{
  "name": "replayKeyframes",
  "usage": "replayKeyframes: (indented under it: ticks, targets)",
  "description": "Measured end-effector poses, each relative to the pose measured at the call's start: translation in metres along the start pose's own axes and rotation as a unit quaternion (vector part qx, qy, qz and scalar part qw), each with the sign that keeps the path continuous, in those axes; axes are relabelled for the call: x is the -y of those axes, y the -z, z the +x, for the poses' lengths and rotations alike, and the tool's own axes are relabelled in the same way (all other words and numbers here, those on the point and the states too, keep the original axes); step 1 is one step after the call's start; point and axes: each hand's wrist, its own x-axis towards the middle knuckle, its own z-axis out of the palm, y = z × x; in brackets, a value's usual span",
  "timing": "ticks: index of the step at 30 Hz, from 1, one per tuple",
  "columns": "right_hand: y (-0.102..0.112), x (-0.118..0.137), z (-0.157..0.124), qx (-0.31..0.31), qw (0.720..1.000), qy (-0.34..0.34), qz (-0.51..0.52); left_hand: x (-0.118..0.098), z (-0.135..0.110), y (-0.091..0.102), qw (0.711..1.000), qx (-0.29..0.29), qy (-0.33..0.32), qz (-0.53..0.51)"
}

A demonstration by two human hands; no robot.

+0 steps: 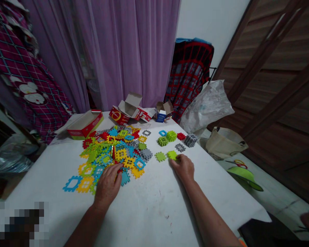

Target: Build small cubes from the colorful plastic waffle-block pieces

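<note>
Head view: a bright green notched tile [172,155] lies on a white table [144,219], right of centre, its near right corner pinched between the thumb and fingers of the right hand [183,167]. Just left of it lies a duller green tile [160,156]. Behind these two stand a dull green stack [162,141] and a brighter green stack [171,136], side by side, with a grey stack [191,140] further right. Near the stacks are a loose grey tile [180,147], a red piece [181,136] and a blue piece [162,132].

To the left spreads a big jumbled pile [121,154] of yellow, blue, green, red and grey pieces. The left hand [109,181] rests over its near edge, fingers curled down; whether it grips a piece, I cannot tell.

Along the far edge sit an open red-and-green box [86,127], a red carton [119,116] and a small blue carton [161,116]. Beyond hangs a purple curtain [134,51].
</note>
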Motion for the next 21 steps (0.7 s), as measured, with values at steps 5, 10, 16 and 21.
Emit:
replayKeyframes:
  ticks: [5, 10, 16, 21]
  targets:
    - [-0.004, 0.004, 0.014, 0.014, 1.000, 0.019, -0.017, 0.003, 0.000, 0.000, 1.000, -0.005, -0.014, 0.016]
    - [-0.006, 0.006, 0.016, 0.021, 0.999, 0.025, -0.018, 0.005, -0.001, 0.000, 1.000, 0.000, -0.018, 0.021]
    - [-0.006, 0.006, 0.015, 0.016, 0.999, 0.029, -0.015, 0.006, 0.000, 0.000, 1.000, 0.014, -0.008, 0.014]
    - [-0.010, 0.002, 0.015, -0.006, 0.999, 0.037, 0.011, 0.006, 0.001, 0.001, 1.000, 0.016, -0.008, 0.019]
